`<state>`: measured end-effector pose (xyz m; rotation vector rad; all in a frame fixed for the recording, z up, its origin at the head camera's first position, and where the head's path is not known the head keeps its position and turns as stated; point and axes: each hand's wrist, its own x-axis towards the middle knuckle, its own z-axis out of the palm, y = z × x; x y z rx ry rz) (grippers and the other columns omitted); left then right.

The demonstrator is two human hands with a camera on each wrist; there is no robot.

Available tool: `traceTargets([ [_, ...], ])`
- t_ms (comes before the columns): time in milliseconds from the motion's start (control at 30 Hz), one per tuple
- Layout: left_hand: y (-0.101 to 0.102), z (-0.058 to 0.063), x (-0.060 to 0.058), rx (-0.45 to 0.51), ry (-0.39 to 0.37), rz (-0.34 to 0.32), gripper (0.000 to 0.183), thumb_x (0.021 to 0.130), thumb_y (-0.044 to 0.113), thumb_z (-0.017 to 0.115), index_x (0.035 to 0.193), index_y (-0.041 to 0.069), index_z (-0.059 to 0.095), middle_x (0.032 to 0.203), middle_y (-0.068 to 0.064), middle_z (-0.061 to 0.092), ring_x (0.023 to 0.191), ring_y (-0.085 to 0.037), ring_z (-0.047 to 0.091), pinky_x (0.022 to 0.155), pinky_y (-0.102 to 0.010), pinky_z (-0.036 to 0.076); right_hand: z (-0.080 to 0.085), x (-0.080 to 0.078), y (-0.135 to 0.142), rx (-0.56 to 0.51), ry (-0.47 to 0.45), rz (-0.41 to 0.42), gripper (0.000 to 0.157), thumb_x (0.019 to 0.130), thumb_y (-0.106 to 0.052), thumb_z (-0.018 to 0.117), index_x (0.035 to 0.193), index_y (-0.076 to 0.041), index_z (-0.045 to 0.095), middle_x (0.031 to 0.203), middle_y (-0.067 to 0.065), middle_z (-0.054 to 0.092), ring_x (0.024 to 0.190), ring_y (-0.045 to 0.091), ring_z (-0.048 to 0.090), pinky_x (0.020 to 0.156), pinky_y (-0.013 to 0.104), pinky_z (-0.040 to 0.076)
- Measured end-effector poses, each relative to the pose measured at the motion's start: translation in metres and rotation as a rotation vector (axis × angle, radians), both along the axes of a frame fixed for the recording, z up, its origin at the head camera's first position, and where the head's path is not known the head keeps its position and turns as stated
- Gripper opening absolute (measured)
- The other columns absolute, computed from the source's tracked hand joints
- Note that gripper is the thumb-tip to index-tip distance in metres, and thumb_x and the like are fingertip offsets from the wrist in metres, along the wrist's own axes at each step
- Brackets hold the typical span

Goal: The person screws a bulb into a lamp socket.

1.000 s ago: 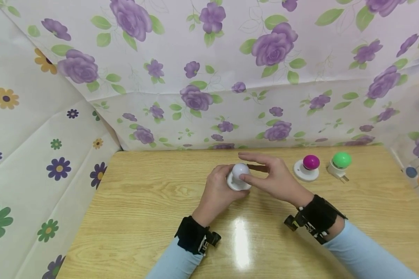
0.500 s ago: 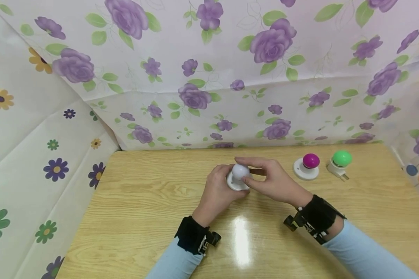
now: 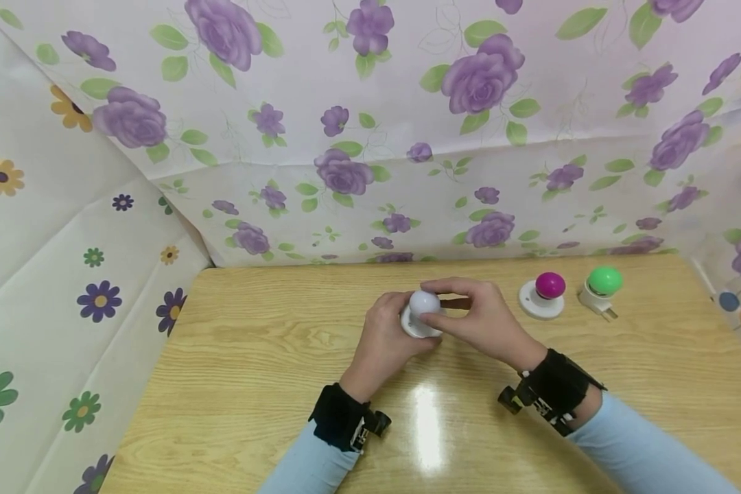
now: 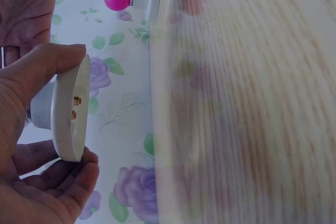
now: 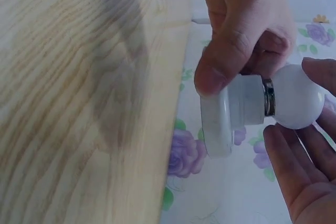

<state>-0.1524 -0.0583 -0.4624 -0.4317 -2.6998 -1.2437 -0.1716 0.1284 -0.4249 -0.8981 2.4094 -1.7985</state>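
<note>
My left hand (image 3: 385,333) grips the round white base of a lamp holder (image 4: 68,114) by its rim, thumb on one side and fingers on the other. The holder is raised off the table, and two brass screws show inside its hollow underside in the left wrist view. A white light bulb (image 5: 299,97) sits in the holder's socket, with a strip of its metal cap showing at the socket's mouth. My right hand (image 3: 484,319) pinches the bulb's globe between thumb and fingers.
On the wooden table (image 3: 253,384), at the back right, stands a magenta bulb (image 3: 550,285) in a round white holder (image 3: 541,307). Beside it a green bulb (image 3: 605,280) sits in a white plug-in socket (image 3: 595,300). Flowered sheeting (image 3: 370,226) rises behind the table.
My right hand's fingers have closed in on the globe and turned slightly around it, the wrist shifting a little left. My left hand holds the base in the same spot.
</note>
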Motion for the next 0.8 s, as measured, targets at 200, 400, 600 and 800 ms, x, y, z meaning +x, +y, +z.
traceTargets([
  [200,0.0,-0.001,-0.001,0.004,0.006,0.001,0.064,0.066,0.04,0.081,0.121,0.017,0.057,0.112,0.007,0.052,0.101,-0.008,0.049,0.083,-0.026,0.043,-0.005,-0.002,0.0,-0.011,0.021,-0.015,0.042,0.076,-0.027,0.077,0.116,-0.019,0.064,0.118,-0.005,0.059,0.108,0.013,0.054,0.08,0.036,0.049],
  [400,0.0,0.002,-0.001,-0.001,0.016,0.004,0.064,0.065,0.039,0.082,0.12,0.015,0.057,0.112,0.005,0.052,0.1,-0.009,0.05,0.083,-0.026,0.044,0.031,0.01,-0.002,0.048,0.042,0.056,0.048,0.08,-0.012,0.072,0.126,-0.009,0.056,0.135,0.006,0.048,0.12,0.02,0.046,0.09,0.04,0.044],
  [600,-0.001,0.002,0.0,-0.003,0.0,0.0,0.065,0.066,0.04,0.081,0.12,0.015,0.057,0.112,0.005,0.052,0.099,-0.009,0.049,0.081,-0.027,0.044,0.039,0.011,-0.001,0.073,0.027,0.153,0.049,0.084,-0.003,0.065,0.131,-0.002,0.05,0.138,0.011,0.043,0.124,0.024,0.042,0.092,0.045,0.041],
  [800,-0.001,0.001,0.001,0.0,0.0,-0.005,0.065,0.065,0.04,0.081,0.12,0.015,0.057,0.112,0.005,0.052,0.098,-0.009,0.049,0.08,-0.026,0.044,0.039,0.013,-0.002,0.081,-0.025,0.168,0.045,0.086,0.0,0.062,0.129,-0.003,0.051,0.133,0.006,0.049,0.121,0.023,0.044,0.092,0.042,0.042],
])
